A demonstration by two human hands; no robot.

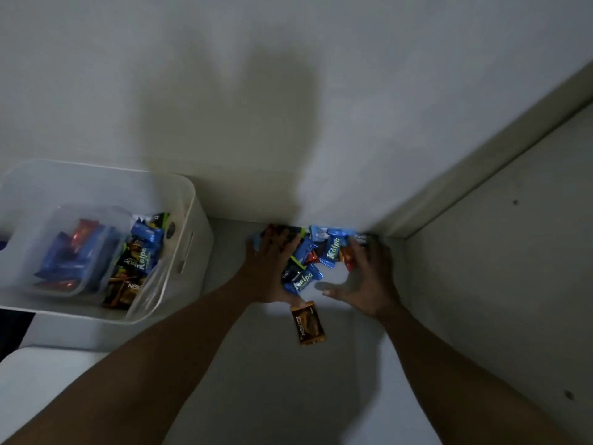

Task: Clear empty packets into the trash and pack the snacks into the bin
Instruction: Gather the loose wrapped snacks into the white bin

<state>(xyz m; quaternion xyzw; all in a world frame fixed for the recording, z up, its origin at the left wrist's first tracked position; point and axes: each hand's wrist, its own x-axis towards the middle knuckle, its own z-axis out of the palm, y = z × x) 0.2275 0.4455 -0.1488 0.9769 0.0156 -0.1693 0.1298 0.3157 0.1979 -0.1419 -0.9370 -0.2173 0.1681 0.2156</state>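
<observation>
Head view is showing 2 bare forearms stretching forward over a white shelf [288, 396] toward a pile of snack packets [308, 268], which is lying against the back wall [288, 91] close to the right-hand corner. The left hand [268, 264] is lying flat on the pile's left side, fingers straight and spread, pressing on the wrappers without curling round any. The right hand [369, 277] is cupping the pile's right edge, with fingers loosely bent against blue and red wrappers and the thumb held wide apart from them, gripping nothing. 1 brown packet [307, 322] is lying alone on the shelf just on the near side of the pile, between the 2 wrists. To the left, the white bin [199, 226] is standing on the shelf, with a clear tub [96, 216] inside it and more packets lying in and beside that tub.
</observation>
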